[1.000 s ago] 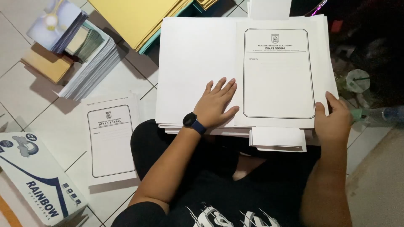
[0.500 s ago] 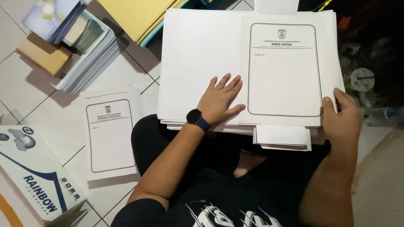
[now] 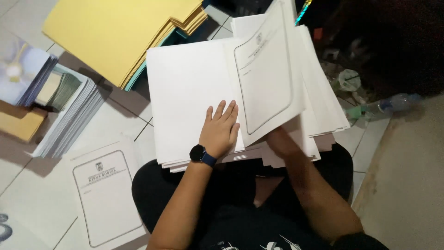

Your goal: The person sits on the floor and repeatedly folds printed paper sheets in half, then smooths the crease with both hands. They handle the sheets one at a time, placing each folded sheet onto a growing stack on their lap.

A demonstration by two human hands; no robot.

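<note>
Our left hand point(image 3: 219, 132) lies flat and released on the white stack point(image 3: 185, 92) across our lap. Our right hand point(image 3: 280, 141) is mostly hidden under the printed sheet point(image 3: 266, 74) it lifts at 1 o'clock; we cannot tell its grip. Yellow folders point(image 3: 120, 32) lie at 11 o'clock, another sheet point(image 3: 108, 194) on the floor point(image 3: 27, 199) at 8 o'clock.

near left corner, by your knee: edge of a white carton point(image 3: 7, 227) with blue print, mostly cut off. on your left wrist: round black watch screen point(image 3: 197, 152), dark, blue strap. far right floor: clear plastic bottle point(image 3: 388, 105), label unreadable.
</note>
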